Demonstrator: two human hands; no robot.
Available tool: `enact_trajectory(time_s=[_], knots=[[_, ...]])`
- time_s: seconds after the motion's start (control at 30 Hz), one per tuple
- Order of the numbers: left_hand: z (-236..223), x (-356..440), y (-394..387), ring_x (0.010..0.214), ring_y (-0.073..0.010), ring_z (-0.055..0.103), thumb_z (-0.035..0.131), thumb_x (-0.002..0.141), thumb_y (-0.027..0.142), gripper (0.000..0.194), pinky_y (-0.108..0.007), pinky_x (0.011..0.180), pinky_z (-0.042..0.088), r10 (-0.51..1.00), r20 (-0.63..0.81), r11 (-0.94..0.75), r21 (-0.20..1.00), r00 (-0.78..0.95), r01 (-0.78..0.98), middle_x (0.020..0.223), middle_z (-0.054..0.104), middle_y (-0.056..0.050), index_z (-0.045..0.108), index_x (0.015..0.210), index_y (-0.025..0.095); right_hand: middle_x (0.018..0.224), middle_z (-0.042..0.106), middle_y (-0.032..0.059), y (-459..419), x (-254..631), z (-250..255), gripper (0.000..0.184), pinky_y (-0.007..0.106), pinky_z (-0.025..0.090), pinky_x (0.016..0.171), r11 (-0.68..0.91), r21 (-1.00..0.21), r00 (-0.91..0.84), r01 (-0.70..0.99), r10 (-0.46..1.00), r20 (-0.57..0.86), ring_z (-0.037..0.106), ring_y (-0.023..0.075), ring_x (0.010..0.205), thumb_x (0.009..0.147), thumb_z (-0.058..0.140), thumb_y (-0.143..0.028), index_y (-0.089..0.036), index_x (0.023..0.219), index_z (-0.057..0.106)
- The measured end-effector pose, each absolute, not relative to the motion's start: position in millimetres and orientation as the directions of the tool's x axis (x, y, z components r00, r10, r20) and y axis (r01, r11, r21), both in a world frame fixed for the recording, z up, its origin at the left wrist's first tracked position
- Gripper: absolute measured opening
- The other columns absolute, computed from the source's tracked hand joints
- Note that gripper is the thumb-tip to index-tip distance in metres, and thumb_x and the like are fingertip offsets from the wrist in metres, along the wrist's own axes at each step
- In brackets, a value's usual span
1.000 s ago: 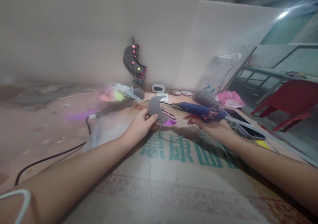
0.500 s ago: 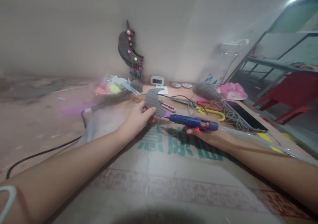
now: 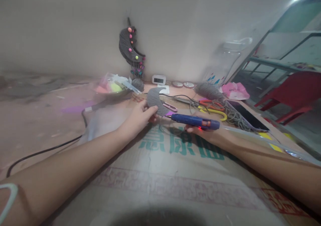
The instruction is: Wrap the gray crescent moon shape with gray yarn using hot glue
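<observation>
Between the thumb and fingers of my left hand (image 3: 142, 115) is a grey yarn-wrapped crescent moon (image 3: 154, 100), its pointed tip up. My right hand (image 3: 200, 130) is closed round a blue hot glue gun (image 3: 193, 120) with a red light glowing on it. A long clear glue stick (image 3: 240, 131) sticks out of its back end. The gun's nozzle points left at the lower end of the moon, very close to it; whether they touch I cannot tell. A pink utility knife (image 3: 170, 107) lies just behind the moon. A strand of yarn hangs below it.
Scissors with yellow handles (image 3: 214, 113), orange-handled pliers (image 3: 212, 104), loose grey yarn (image 3: 237, 117) and a phone (image 3: 248, 115) lie on the right. A bowl of pompoms (image 3: 112, 89) stands back left. A decorated moon (image 3: 127, 45) hangs on the wall above a small clock (image 3: 158, 79).
My right hand has brought the glue gun down and left, its nozzle now at the moon's lower end. My left hand keeps its hold on the moon. The view has shifted slightly.
</observation>
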State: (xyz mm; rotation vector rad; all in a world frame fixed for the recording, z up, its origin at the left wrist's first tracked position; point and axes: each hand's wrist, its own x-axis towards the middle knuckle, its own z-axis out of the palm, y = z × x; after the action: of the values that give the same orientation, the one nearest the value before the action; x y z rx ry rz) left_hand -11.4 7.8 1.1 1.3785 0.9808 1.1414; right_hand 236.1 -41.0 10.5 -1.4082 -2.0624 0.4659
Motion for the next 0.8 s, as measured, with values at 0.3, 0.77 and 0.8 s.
enact_trajectory(time_s=[0.3, 0.77, 0.8], knots=[[0.5, -11.9, 8.1, 0.053, -0.0087, 0.054, 0.062, 0.08, 0.029, 0.016, -0.021, 0.052, 0.042, 0.963, 0.136, -0.132, 0.991, 0.231, -0.033, 0.063, 0.059, 0.003, 0.054, 0.083, 0.016, 0.067, 0.06, 0.0014, -40.0, 235.0, 10.4, 0.031, 0.034, 0.044, 0.057, 0.321, -0.591, -0.227, 0.74, 0.946, 0.23, 0.058, 0.0213, 0.063, 0.076, 0.066, -0.055, -0.026, 0.069, 0.057], [-0.6, -11.4, 9.9, 0.051, -0.0094, 0.055, 0.063, 0.079, 0.03, 0.017, -0.021, 0.051, 0.041, 0.966, 0.128, -0.124, 0.992, 0.223, -0.033, 0.06, 0.06, 0.003, 0.053, 0.082, 0.017, 0.063, 0.057, 0.0002, -47.8, 229.0, 18.5, 0.03, 0.033, 0.041, 0.054, 0.295, -0.528, -0.196, 0.796, 0.952, 0.237, 0.055, 0.0201, 0.061, 0.078, 0.066, -0.051, -0.026, 0.067, 0.053], [-0.9, -11.6, 9.9, 0.051, -0.0093, 0.055, 0.063, 0.079, 0.03, 0.017, -0.021, 0.051, 0.041, 0.965, 0.132, -0.129, 0.991, 0.226, -0.031, 0.06, 0.06, 0.003, 0.053, 0.082, 0.017, 0.064, 0.057, 0.0005, -47.3, 229.2, 18.4, 0.031, 0.033, 0.041, 0.054, 0.29, -0.534, -0.195, 0.795, 0.954, 0.228, 0.056, 0.0206, 0.061, 0.078, 0.066, -0.052, -0.026, 0.067, 0.052]])
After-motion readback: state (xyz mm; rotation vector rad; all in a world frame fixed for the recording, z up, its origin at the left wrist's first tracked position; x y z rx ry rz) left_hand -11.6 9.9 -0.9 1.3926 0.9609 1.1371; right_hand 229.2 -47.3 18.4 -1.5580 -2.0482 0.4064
